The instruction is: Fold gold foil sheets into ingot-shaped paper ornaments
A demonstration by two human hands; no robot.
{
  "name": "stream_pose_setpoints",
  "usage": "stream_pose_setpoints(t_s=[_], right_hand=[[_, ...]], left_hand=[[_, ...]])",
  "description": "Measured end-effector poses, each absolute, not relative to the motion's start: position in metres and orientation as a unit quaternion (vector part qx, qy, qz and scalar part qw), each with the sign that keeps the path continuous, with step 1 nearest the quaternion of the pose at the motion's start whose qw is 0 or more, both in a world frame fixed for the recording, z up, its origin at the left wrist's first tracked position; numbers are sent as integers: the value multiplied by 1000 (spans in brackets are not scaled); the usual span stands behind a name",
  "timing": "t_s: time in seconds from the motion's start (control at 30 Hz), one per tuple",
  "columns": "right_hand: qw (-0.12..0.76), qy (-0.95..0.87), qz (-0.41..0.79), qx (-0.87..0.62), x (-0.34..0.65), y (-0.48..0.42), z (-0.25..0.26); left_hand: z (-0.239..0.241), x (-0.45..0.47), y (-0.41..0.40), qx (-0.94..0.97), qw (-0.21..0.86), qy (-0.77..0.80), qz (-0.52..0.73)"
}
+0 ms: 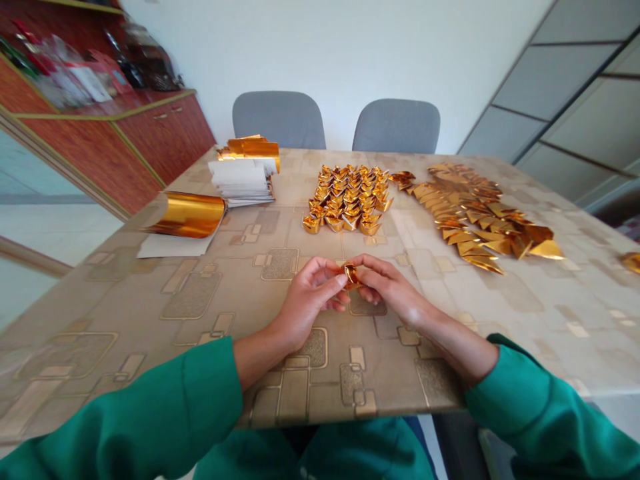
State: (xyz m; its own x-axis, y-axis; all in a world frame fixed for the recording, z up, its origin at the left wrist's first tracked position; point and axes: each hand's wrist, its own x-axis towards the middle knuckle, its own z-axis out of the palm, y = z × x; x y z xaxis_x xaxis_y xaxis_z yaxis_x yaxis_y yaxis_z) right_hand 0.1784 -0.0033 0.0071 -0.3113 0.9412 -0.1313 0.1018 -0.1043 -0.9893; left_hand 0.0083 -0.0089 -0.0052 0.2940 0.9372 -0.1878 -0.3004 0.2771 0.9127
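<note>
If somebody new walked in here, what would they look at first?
Probably the neat block of shiny gold folded pieces on the table, with a looser spread of pointed gold pieces to its right. Next might come the small gold piece held by the left hand and right hand, nearer the person than the block. Bright green sleeves stand out too, low in the picture.

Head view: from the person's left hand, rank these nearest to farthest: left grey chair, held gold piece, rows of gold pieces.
1. Held gold piece, touching the left hand.
2. Rows of gold pieces, ahead on the table.
3. Left grey chair, beyond the table's far edge.
</note>
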Motion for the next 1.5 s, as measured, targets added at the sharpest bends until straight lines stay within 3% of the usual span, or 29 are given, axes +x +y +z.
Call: stream_pose_setpoints(t_s=[0.37, 0.67, 0.83, 0.93, 1.07, 1.17, 1.3, 1.4, 1.5], right_hand=[[362, -668, 433, -486, 184, -4, 0], [374, -690, 406, -467, 181, -4, 1], [393, -686, 372, -487, 201, 8, 5], [401, -675, 277, -554, 234, 33, 11], [303, -650, 100, -690, 279, 77, 8], [215, -653, 65, -723, 294, 107, -5], [204, -649, 50, -731, 288, 130, -16], [206, -629, 44, -748, 276, 139, -13], [224, -606, 42, -762, 266, 145, -10]], left_hand=[[-7, 9, -4, 390, 697, 370, 475], [-8, 8, -2, 336, 753, 341, 451], [-6, 4, 1, 377, 716, 368, 457], [-2, -3, 2, 406, 685, 384, 467], [6, -19, 2, 455, 646, 417, 449], [10, -39, 6, 495, 588, 459, 447], [9, -86, 23, 540, 473, 522, 460], [8, -131, 40, 588, 303, 599, 450], [11, -173, 52, 652, 78, 666, 354]])
